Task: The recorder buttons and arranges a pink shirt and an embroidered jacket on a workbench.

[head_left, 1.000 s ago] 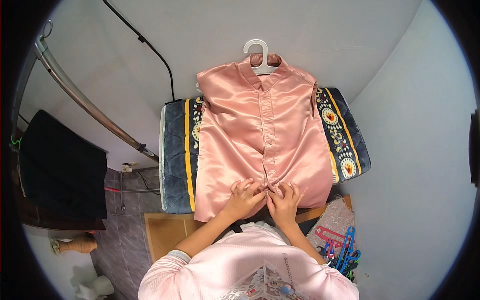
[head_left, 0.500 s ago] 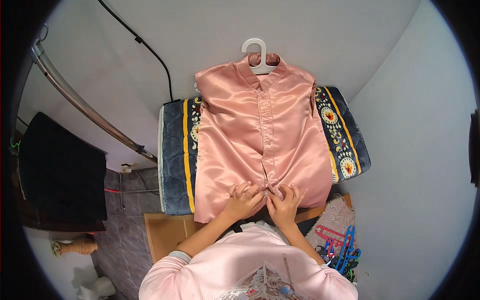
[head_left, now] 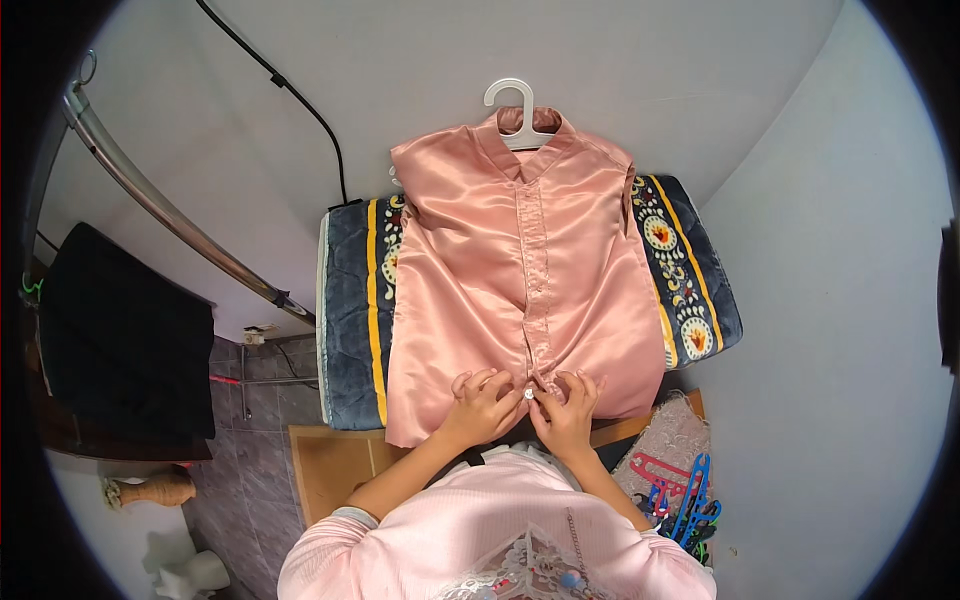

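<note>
A shiny pink satin shirt lies front side up, its collar around a white plastic hanger. No sleeves show. Its buttoned front strip runs down the middle to the hem nearest me. There, my left hand and my right hand meet from either side, thumbs and forefingers closed on the strip's lower end. Between the fingertips shows a small, bright, whitish button. The other fingers are bent and rest on the satin. My fingers partly hide the cloth edges they pinch.
The shirt rests on a folded dark blue padded blanket with yellow stripes. Pink and blue hangers lie in a pile at lower right. Cardboard is at lower left. A metal rail and black cloth stand left; walls close in behind and right.
The whitish button has come into sight between my fingertips. My hands have shifted only slightly, still at the shirt's lower front.
</note>
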Demonstrator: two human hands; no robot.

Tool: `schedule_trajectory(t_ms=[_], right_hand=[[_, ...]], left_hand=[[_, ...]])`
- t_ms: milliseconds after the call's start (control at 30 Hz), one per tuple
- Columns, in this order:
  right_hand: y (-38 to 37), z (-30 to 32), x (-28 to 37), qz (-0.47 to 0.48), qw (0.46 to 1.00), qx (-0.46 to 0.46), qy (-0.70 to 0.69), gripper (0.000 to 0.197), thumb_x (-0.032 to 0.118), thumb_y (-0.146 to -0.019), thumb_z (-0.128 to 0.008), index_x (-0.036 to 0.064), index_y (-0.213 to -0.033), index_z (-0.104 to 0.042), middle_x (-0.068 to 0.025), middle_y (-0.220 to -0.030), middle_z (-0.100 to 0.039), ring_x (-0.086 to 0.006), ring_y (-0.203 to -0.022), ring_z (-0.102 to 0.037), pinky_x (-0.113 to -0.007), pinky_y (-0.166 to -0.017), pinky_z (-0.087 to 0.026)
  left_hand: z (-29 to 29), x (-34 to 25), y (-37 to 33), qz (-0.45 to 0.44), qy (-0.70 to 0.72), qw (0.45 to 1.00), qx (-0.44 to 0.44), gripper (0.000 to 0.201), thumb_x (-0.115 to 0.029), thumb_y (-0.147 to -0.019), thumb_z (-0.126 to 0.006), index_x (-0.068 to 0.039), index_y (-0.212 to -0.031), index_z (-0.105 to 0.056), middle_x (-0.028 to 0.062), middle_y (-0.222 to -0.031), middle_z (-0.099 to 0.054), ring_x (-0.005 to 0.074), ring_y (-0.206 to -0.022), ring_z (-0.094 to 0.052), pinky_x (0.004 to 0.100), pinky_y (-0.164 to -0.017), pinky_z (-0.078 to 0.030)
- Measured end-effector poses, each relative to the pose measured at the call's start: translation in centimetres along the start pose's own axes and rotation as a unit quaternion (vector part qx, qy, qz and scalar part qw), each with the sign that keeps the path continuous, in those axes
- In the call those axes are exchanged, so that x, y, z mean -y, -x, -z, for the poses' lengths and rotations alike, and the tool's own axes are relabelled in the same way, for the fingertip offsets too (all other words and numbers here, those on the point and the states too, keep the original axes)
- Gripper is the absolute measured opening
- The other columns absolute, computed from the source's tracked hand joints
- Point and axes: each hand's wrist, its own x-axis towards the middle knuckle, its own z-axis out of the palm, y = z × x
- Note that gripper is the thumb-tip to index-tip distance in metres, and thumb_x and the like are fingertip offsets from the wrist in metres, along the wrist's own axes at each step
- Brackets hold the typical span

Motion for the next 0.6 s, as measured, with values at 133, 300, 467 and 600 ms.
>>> schedule_trajectory(t_ms=[133,300,467,600], right_hand=[[-0.1,0.1,-0.1,0.015,1.0,0.009,0.0,0.02,0.018,-0.066,-0.076,0.0165,-0.084,-0.069,-0.01,-0.114,-0.048,-0.0356,-0.116,-0.037,-0.062,-0.104,-0.016],[0.7,-0.1,-0.1,0.002,0.999,-0.038,-0.002,0.026,0.023,-0.067,-0.077,0.0132,-0.087,-0.063,-0.0147,-0.121,-0.041,-0.0373,-0.117,-0.034,-0.064,-0.104,-0.015],[1.8,0.6,0.2,-0.029,0.997,0.014,0.066,0.024,0.026,-0.071,-0.072,0.0093,-0.083,-0.061,-0.0154,-0.116,-0.044,-0.0369,-0.119,-0.033,-0.065,-0.104,-0.012],[2.0,0.3,0.3,-0.013,0.998,-0.017,0.063,0.017,0.02,-0.07,-0.069,0.0092,-0.082,-0.063,-0.0137,-0.113,-0.048,-0.0354,-0.118,-0.035,-0.062,-0.105,-0.013]], left_hand=[[0.1,-0.2,0.1,0.021,-0.015,1.0,-0.001,0.024,-0.027,-0.072,-0.069,-0.021,-0.095,-0.067,0.0035,-0.114,-0.048,0.0239,-0.109,-0.039,0.0401,-0.092,-0.027],[0.2,-0.5,0.4,0.033,-0.028,0.999,0.013,0.03,-0.032,-0.074,-0.068,-0.02,-0.101,-0.064,0.0037,-0.116,-0.047,0.0241,-0.111,-0.038,0.041,-0.092,-0.026],[1.9,-0.7,1.1,0.033,-0.068,0.989,0.13,0.06,-0.049,-0.072,-0.068,-0.021,-0.124,-0.055,0.0036,-0.134,-0.042,0.0243,-0.118,-0.033,0.0415,-0.096,-0.023],[0.6,-0.2,2.4,-0.006,-0.154,0.985,0.075,0.054,-0.044,-0.073,-0.068,-0.025,-0.122,-0.057,0.002,-0.139,-0.042,0.0217,-0.118,-0.036,0.0398,-0.097,-0.023]])
